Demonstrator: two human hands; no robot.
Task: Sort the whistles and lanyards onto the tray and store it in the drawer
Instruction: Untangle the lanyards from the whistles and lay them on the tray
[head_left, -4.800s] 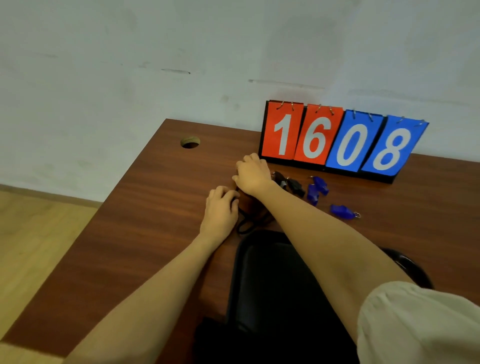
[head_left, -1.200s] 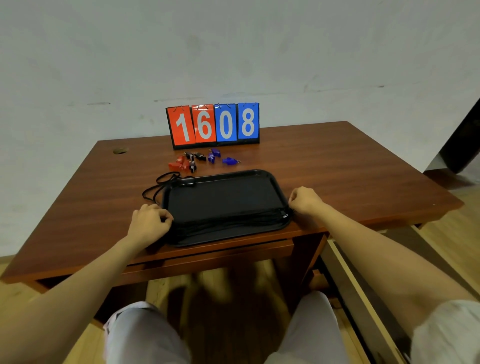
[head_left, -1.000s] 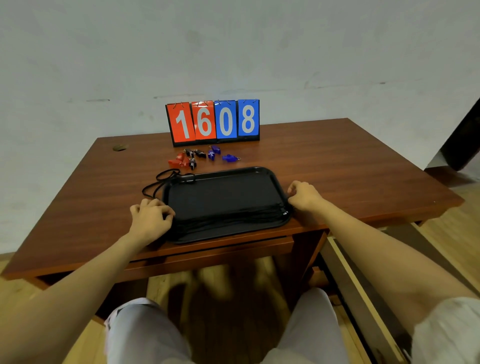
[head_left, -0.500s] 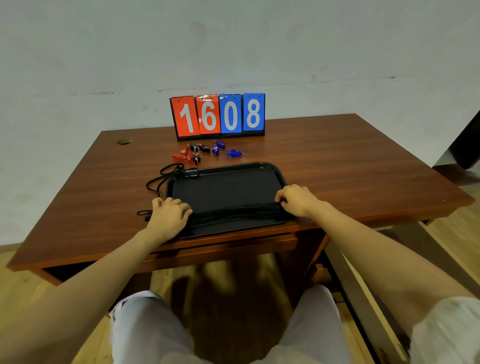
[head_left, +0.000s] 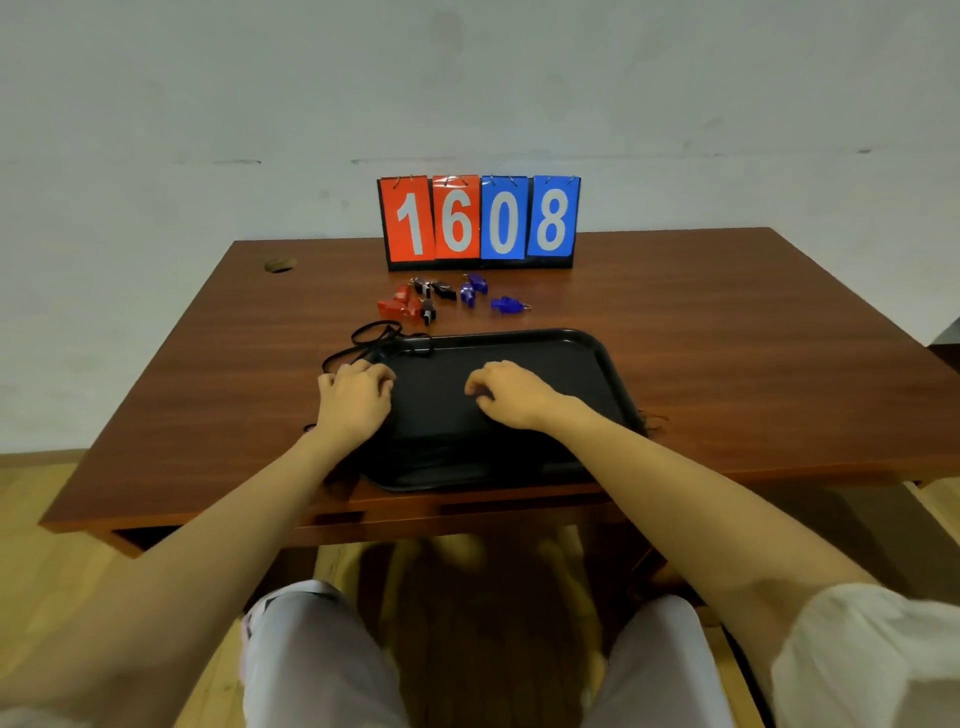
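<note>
A black tray (head_left: 597, 344) lies at the desk's front edge. A bundle of black lanyards (head_left: 441, 448) stretches across its near part, with cord ends sticking out past both sides. More lanyard loops (head_left: 371, 333) lie off its far left corner. My left hand (head_left: 356, 400) rests curled over the tray's left rim, with its fingers on those loops. My right hand (head_left: 511, 395) hovers over the tray's middle with its fingers bent down; black cord against black tray hides any grip. Behind the tray lie red whistles (head_left: 397, 304), black whistles (head_left: 436, 292) and blue whistles (head_left: 506, 304).
A flip scoreboard (head_left: 480, 221) reading 1608 stands at the back of the brown desk (head_left: 727, 332), against the wall. A cable hole (head_left: 280, 266) sits at the desk's far left. My knees are under the front edge, and part of a pulled-out drawer (head_left: 748, 670) shows at lower right.
Both hands have moved inward from the tray's side edges, the right to the tray's middle, the left to its left rim. The lanyard bundle stays across the tray's near part.
</note>
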